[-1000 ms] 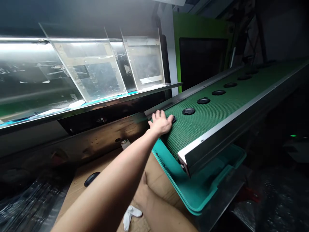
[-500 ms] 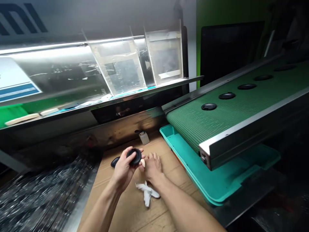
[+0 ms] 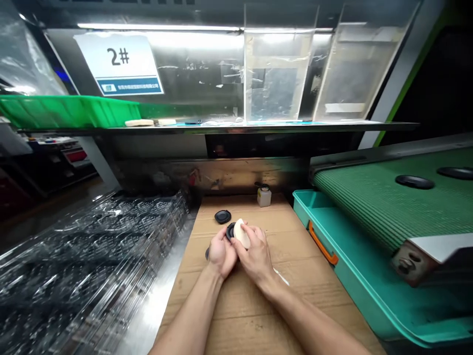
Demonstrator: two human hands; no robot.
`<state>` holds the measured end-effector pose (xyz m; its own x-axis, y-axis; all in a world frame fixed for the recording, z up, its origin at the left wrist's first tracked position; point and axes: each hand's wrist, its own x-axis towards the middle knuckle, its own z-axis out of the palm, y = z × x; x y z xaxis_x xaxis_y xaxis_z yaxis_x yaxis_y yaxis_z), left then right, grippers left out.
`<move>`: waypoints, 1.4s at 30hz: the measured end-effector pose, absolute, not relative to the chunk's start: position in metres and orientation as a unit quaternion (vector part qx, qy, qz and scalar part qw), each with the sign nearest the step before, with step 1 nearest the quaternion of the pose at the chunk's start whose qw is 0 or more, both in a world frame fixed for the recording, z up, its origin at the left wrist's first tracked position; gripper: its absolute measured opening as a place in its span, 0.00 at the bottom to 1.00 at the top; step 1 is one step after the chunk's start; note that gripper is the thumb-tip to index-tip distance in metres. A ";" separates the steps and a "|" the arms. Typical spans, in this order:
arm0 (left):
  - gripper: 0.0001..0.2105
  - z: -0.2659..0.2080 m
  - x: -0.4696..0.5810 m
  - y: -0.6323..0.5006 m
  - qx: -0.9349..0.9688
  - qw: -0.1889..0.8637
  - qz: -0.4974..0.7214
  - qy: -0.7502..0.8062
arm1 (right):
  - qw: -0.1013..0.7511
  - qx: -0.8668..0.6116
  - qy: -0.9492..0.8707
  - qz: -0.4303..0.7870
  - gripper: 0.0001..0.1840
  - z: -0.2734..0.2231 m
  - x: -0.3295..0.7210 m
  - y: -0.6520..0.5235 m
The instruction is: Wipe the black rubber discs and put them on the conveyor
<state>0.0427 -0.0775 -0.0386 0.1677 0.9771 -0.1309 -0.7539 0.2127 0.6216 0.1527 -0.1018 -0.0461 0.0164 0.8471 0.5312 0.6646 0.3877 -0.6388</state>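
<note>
My left hand point(image 3: 220, 254) is closed round a black round plastic piece point(image 3: 230, 231) with a raised rim, holding it just above the cardboard. My right hand point(image 3: 255, 251) pinches a cream-coloured round pad point(image 3: 241, 234), which is against or very close to the black piece and covers part of it. Beyond the hands, a second black round piece point(image 3: 222, 216) lies on the cardboard point(image 3: 244, 315). A dark piece point(image 3: 207, 254) shows partly from behind my left hand. Part of a white crumpled cloth point(image 3: 282, 277) peeks out by my right forearm.
A small bottle point(image 3: 264, 196) stands at the cardboard's far end. Clear plastic trays point(image 3: 121, 246) are stacked at left. On the right, a green conveyor belt point(image 3: 369, 202) carries black pieces point(image 3: 414, 182) above a teal bin point(image 3: 354, 286). A green tray point(image 3: 70, 111) sits on the shelf above.
The view has swung left and levelled. My right hand has come up off the cardboard with the cream pad and met the black piece in my left hand.
</note>
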 end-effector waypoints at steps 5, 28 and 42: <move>0.23 -0.042 0.040 -0.084 0.235 0.779 0.539 0.218 | 0.417 -0.535 -0.732 0.054 0.24 -0.048 0.136 -0.117; 0.19 -0.043 0.042 -0.085 0.176 0.800 0.546 0.176 | 0.386 -0.531 -0.754 -0.013 0.22 -0.045 0.147 -0.102; 0.18 -0.047 0.038 -0.083 0.193 0.783 0.550 0.215 | 0.376 -0.524 -0.764 0.007 0.21 -0.046 0.151 -0.103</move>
<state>0.0377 -0.0834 -0.0470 0.3015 0.9454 -0.1241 -0.7789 0.3193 0.5398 0.1509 -0.1027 -0.0457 -0.1687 0.8062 0.5671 0.7954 0.4512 -0.4048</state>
